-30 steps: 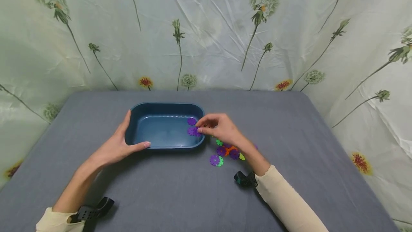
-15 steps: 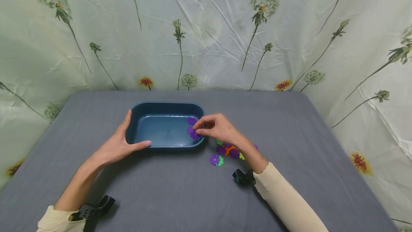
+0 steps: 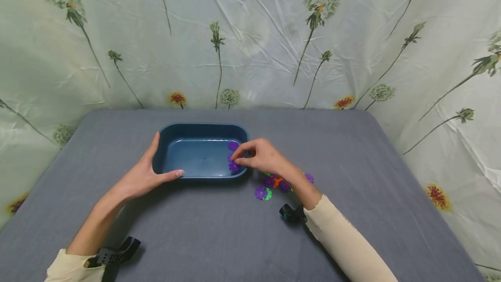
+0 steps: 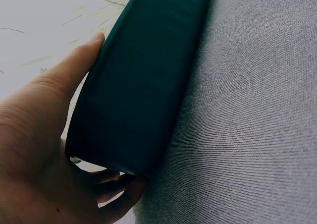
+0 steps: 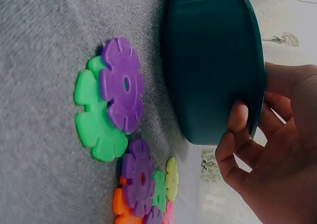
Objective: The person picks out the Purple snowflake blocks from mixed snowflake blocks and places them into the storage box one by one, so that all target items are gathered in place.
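On the table (image 3: 203, 234) sits the tub (image 3: 192, 160), long axis 9 to 3 o'clock, while the right forearm (image 3: 305, 189) slants across from 5 o'clock, hiding part of the disc pile (image 3: 269, 182), which lies outside the tub's wall at 4 o'clock. The left hand (image 3: 142, 177), spread wide, grips the tub's 9 o'clock end; the right hand (image 3: 265, 156), nearer the pile, reaches over the 3 o'clock rim, narrowed to a pinch on a purple disc (image 3: 233, 167) at its 8 o'clock, inside, another disc (image 3: 233, 145) near it toward 12
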Tool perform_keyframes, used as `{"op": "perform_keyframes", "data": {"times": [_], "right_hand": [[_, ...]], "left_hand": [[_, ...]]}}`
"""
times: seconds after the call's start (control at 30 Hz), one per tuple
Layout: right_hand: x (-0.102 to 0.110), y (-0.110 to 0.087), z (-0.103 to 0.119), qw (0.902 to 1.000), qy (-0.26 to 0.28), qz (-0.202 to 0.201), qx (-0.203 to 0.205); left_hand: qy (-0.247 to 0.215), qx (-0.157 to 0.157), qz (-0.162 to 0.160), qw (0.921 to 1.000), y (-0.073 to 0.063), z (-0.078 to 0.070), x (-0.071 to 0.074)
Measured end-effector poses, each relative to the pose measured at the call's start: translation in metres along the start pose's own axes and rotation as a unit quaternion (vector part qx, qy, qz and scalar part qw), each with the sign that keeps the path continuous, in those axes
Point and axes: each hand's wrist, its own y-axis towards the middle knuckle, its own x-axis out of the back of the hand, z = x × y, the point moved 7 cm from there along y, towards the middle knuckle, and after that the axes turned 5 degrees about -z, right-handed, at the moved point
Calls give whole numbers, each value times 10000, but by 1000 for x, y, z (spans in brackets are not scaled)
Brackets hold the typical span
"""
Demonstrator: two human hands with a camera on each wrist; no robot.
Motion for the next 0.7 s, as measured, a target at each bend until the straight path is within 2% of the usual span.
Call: {"op": "perform_keyframes", "data": {"times": [0.4, 0.7], "right_hand": [[-2, 1, 1, 9989, -315, 301, -180], [-2, -3, 3, 9990, -417, 171, -73]], "left_hand": [[-124, -37, 19, 9999, 2, -3, -1], [-233, 1, 30, 9997, 1, -1, 0]]}}
